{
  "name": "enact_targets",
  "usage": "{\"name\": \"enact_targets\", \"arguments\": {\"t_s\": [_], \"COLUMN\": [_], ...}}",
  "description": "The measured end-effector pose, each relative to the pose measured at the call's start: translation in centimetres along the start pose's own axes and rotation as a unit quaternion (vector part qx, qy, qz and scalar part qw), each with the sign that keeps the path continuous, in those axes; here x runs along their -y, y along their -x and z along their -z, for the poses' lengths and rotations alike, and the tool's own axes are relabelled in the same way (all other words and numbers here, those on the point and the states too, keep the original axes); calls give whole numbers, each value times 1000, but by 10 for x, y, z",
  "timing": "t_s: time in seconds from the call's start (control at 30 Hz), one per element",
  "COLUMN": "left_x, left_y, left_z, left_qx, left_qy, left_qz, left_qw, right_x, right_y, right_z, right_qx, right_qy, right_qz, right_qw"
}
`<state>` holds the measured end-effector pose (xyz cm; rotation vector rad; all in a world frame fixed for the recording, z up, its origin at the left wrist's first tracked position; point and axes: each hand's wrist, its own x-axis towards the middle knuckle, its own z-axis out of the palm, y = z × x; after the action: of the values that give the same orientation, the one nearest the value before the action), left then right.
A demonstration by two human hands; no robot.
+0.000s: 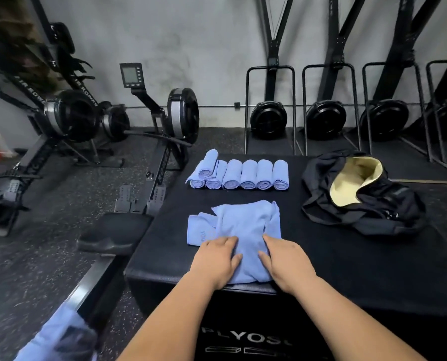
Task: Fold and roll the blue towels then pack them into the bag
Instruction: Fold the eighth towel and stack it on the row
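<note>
Under left grip (218, 256), right grip (284, 256): rumpled blue towel (245, 225).

Everything's sitting on a black plyo box (334, 256). Far side has a tidy row of rolled blue towels (248, 175), with one extra roll (208, 162) lying on top at the left end. Near edge: a loose blue towel (245, 225). Right side: a floppy black bag (373, 204), open, pale lining showing.

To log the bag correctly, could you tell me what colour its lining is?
The lining is pale yellow; head view.
</note>
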<state>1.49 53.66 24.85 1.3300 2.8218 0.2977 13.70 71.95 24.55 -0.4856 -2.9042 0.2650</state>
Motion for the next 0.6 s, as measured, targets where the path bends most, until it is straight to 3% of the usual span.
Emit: {"name": "enact_targets", "arguments": {"t_s": [0.1, 0.2, 0.3, 0.4, 0.53, 0.6], "left_x": [-4, -4, 7, 20, 16, 7], "left_y": [-1, -8, -13, -19, -29, -35], "left_z": [9, 17, 7, -8, -5, -2], "left_qx": [-61, -62, -64, -15, 6, 10], "left_qy": [-74, -126, -79, -14, -43, -64], "left_qz": [9, 8, -20, -23, 32, 46], "left_qw": [995, 990, 995, 1000, 999, 997], "right_x": [5, 3, -7, -18, -46, -47], "right_y": [-3, -13, -15, -14, -27, -33], "right_z": [-5, -10, -13, -10, -13, -8], "right_qx": [-90, -102, -115, -62, 45, 38], "right_qy": [52, 64, 40, -21, 89, 115], "right_qz": [-32, -55, -18, -14, -138, -159], "right_qw": [994, 991, 992, 998, 985, 980]}}
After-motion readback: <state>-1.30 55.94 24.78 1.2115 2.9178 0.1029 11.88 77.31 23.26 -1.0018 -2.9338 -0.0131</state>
